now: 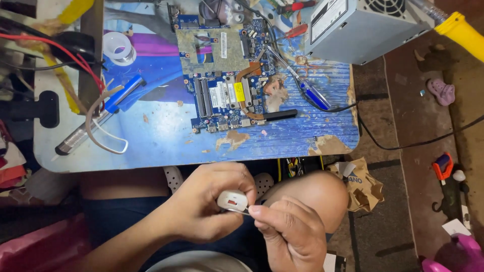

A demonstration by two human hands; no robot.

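Low in the frame's centre, over the lap, the left hand [204, 211] pinches a small white plastic case [232, 200] while the right hand's [292, 234] fingertips close on a thin pin at its edge, best kept steady, clear of the motherboard [227, 80] above.

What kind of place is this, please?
Probably a small electronics repair spot, perhaps at home. A bare circuit board lies on a worn blue table with a screwdriver, and a grey power supply box stands nearby.
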